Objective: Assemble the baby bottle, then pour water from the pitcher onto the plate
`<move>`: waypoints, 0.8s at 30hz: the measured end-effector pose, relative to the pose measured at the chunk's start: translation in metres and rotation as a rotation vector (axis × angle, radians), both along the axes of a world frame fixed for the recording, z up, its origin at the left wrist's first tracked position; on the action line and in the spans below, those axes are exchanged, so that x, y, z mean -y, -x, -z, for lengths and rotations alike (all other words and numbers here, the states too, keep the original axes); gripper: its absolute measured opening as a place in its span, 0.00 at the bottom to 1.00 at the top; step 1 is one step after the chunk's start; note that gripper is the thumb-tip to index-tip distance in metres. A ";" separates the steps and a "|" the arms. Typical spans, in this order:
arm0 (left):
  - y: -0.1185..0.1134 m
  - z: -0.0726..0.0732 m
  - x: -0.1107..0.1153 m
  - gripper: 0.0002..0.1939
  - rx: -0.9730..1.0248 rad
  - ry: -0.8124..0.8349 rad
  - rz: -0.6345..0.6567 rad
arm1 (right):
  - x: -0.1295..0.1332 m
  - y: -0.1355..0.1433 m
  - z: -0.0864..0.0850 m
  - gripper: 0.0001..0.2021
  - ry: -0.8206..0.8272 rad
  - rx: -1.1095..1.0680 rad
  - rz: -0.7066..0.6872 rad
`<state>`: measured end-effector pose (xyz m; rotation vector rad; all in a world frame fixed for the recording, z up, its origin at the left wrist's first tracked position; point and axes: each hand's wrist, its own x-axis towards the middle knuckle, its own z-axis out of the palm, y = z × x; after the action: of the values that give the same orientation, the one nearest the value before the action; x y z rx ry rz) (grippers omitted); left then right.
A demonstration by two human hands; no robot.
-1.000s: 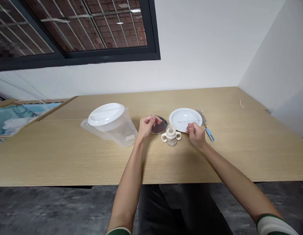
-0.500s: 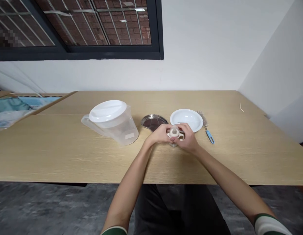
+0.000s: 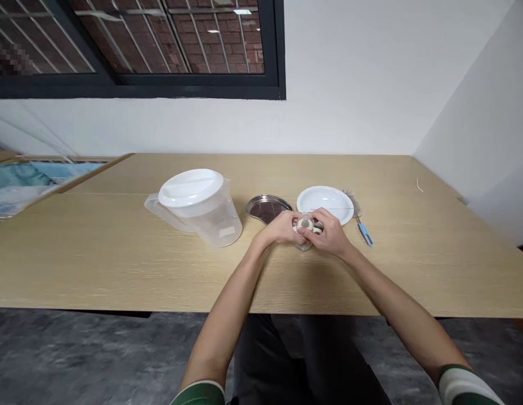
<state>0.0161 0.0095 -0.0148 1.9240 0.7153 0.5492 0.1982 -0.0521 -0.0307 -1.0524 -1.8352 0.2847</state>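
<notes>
Both bare hands are working at table centre, closing around a small clear bottle with a cream collar, a pale domed top and side handles (image 3: 305, 224). Left hand (image 3: 282, 227) is curling inward, fingers bent, gripping the bottle's left side. Right hand (image 3: 330, 234) is wrapping the other side, partly closed, thumb lying across the front of the collar. The bottle's clear base is showing just below the fingers; cannot tell whether it is resting on the light wood-grain table (image 3: 160, 275) or being held slightly off it.

Just behind the left hand, a shiny metal tray with a dark-looking floor (image 3: 267, 209) is lying flat, near edge partly hidden. Beyond the right hand, a shallow glossy white oval bowl (image 3: 324, 197) is sitting. Beside the bowl, a grey-bristled brush with a blue looped handle (image 3: 364, 230) is lying. Farther left, a translucent plastic jug with a white lid (image 3: 210, 216) is standing, handle pointing left.
</notes>
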 end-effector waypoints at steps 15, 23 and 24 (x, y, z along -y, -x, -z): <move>0.000 -0.002 0.000 0.20 -0.010 -0.078 -0.012 | -0.014 -0.019 -0.030 0.15 0.207 0.172 -0.197; -0.001 -0.002 0.001 0.22 -0.027 -0.108 -0.027 | -0.021 -0.025 -0.033 0.16 0.270 0.179 -0.242; -0.001 -0.002 0.001 0.22 -0.025 -0.106 -0.026 | -0.022 -0.025 -0.033 0.15 0.271 0.181 -0.245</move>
<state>0.0170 0.0089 -0.0133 2.0259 0.7407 0.5901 0.2232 -0.0303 0.0025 -1.0630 -2.1356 0.6156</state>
